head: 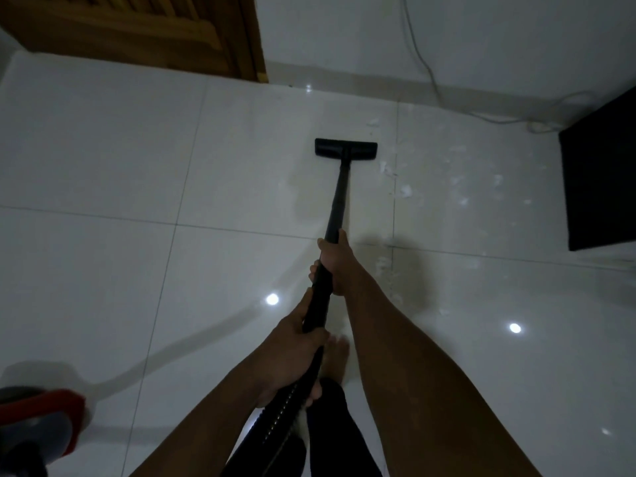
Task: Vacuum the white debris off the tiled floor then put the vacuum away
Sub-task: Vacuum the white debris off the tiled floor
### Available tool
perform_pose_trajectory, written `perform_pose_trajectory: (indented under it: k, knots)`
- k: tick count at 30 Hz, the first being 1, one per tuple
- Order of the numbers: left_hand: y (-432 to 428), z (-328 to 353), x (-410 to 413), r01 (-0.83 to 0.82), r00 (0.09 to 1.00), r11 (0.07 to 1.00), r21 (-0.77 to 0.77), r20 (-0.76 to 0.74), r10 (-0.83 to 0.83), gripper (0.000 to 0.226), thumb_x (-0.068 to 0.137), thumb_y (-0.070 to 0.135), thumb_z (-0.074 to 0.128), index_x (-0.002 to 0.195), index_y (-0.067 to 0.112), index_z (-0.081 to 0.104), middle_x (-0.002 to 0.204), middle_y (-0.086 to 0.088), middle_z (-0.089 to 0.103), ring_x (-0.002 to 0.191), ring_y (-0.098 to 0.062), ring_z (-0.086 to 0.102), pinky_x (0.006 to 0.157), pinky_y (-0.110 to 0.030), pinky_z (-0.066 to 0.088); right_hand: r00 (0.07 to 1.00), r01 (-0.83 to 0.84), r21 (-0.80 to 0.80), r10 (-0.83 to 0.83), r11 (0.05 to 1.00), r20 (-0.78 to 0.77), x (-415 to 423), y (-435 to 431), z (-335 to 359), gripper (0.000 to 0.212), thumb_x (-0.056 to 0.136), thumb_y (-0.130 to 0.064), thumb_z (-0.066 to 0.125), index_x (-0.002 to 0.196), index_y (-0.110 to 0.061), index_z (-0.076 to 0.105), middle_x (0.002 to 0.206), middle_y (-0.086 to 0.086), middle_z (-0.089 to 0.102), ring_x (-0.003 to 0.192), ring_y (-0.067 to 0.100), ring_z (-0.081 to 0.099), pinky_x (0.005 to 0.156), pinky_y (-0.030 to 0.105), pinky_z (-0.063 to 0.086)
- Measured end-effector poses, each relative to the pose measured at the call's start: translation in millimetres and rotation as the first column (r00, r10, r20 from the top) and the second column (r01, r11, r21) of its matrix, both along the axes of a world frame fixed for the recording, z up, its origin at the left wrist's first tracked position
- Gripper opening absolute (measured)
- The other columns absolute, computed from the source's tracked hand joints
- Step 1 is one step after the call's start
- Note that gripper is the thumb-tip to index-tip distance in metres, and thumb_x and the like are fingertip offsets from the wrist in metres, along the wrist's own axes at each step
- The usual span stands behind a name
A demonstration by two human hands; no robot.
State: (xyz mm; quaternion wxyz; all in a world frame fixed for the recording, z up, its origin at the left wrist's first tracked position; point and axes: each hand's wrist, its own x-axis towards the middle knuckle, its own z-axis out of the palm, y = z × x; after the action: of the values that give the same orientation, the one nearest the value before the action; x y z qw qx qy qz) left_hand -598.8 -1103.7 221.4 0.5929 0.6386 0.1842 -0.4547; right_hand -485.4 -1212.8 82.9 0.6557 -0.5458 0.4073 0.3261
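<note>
A black vacuum wand (339, 197) reaches forward over the white tiled floor (137, 166), ending in a flat black floor head (346, 147) near the far wall. My right hand (335, 266) grips the wand higher up. Lower down my left hand (292, 356) grips it where the ribbed black hose (275, 421) begins. White debris (406, 191) lies scattered to the right of the head, with more bits (385, 266) beside my right hand.
The red and grey vacuum body (34, 421) sits at the bottom left. A wooden door (144, 29) stands at the far left. A black cabinet (602, 180) is at the right, with a pale cable (499, 120) along the wall. My bare foot (335, 359) is under the wand.
</note>
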Motion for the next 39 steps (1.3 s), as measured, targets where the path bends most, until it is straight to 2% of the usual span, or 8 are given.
perform_pose_trajectory:
  k: [4,8,20,25,30,34,37,39]
  knots:
    - [-6.7,-4.7,42.5,-0.001,0.999,1.000,-0.010,-0.035,0.001,0.076,0.098,0.013,0.048,0.142,0.065,0.014,0.070,-0.012,0.063,0.047,-0.029,0.057,0.046,-0.035,0.051,1.000,0.012,0.011,-0.012,1.000,0.006,39.5,-8.8,-3.0,0.063,0.106,-0.020,0.045,0.155,-0.046,0.016,0.069,0.007,0.041,0.043,0.015,0.047,0.047,0.030,0.048]
    - [-21.4,-9.8,89.2,0.020,0.999,1.000,0.014,0.035,-0.020,0.073,0.099,0.008,0.047,0.145,0.057,0.017,0.076,-0.004,0.062,0.046,-0.013,0.058,0.046,-0.027,0.047,1.000,0.030,0.004,-0.030,1.000,-0.002,86.5,-25.7,-4.1,0.066,0.107,-0.021,0.046,0.157,-0.048,0.012,0.069,0.006,0.043,0.044,0.015,0.048,0.049,0.031,0.049]
    - [-62.2,-25.4,197.7,0.014,0.999,0.999,0.035,0.051,-0.016,0.079,0.098,0.005,0.045,0.146,0.059,0.013,0.074,-0.010,0.054,0.043,-0.011,0.053,0.044,-0.025,0.047,1.000,0.021,0.004,-0.021,1.000,-0.022,198.1,-58.6,-18.4,0.063,0.106,-0.025,0.047,0.155,-0.051,0.016,0.064,0.005,0.043,0.044,0.014,0.048,0.050,0.030,0.051]
    - [-61.4,-30.2,203.2,0.009,0.999,0.999,0.053,0.039,-0.011,0.079,0.099,0.003,0.046,0.146,0.058,0.013,0.075,-0.008,0.055,0.042,-0.009,0.051,0.043,-0.025,0.046,0.999,-0.003,0.000,0.003,1.000,-0.051,201.5,-54.9,-24.6,0.065,0.106,-0.029,0.048,0.155,-0.056,0.013,0.070,0.005,0.046,0.051,0.015,0.051,0.056,0.033,0.054]
    - [-60.6,-32.4,198.3,-0.007,0.997,0.998,0.058,0.079,0.002,0.078,0.100,0.005,0.045,0.145,0.060,0.014,0.068,-0.005,0.051,0.042,-0.010,0.048,0.047,-0.028,0.045,0.999,0.031,-0.001,-0.031,1.000,-0.013,195.8,-53.7,-27.7,0.064,0.107,-0.031,0.047,0.156,-0.055,0.012,0.067,0.004,0.045,0.047,0.013,0.050,0.054,0.031,0.053]
    - [-55.8,-30.7,179.7,0.013,0.991,0.997,0.070,0.129,-0.022,0.075,0.102,0.011,0.043,0.139,0.068,0.011,0.059,0.016,0.062,0.048,-0.010,0.050,0.053,-0.032,0.048,0.997,0.066,0.012,-0.067,0.998,0.025,179.4,-50.0,-21.3,0.061,0.108,-0.033,0.045,0.156,-0.053,0.014,0.063,0.004,0.045,0.045,0.013,0.049,0.051,0.030,0.050]
    - [-47.2,-22.4,155.7,0.041,0.982,0.995,0.093,0.179,-0.057,0.075,0.103,0.012,0.043,0.135,0.069,0.008,0.084,0.013,0.065,0.051,0.000,0.058,0.055,-0.025,0.051,0.993,0.087,0.019,-0.088,0.996,0.079,158.0,-41.7,-13.1,0.062,0.108,-0.031,0.045,0.157,-0.052,0.014,0.061,0.004,0.044,0.043,0.013,0.048,0.048,0.029,0.049]
    - [-37.4,-17.9,136.6,0.038,0.975,0.994,0.104,0.213,-0.060,0.074,0.103,0.010,0.044,0.135,0.067,0.008,0.122,-0.008,0.063,0.064,0.004,0.066,0.059,-0.018,0.050,0.987,0.094,0.021,-0.095,0.995,0.126,140.5,-34.2,-6.1,0.062,0.108,-0.030,0.045,0.157,-0.051,0.013,0.062,0.004,0.042,0.043,0.014,0.047,0.047,0.029,0.047]
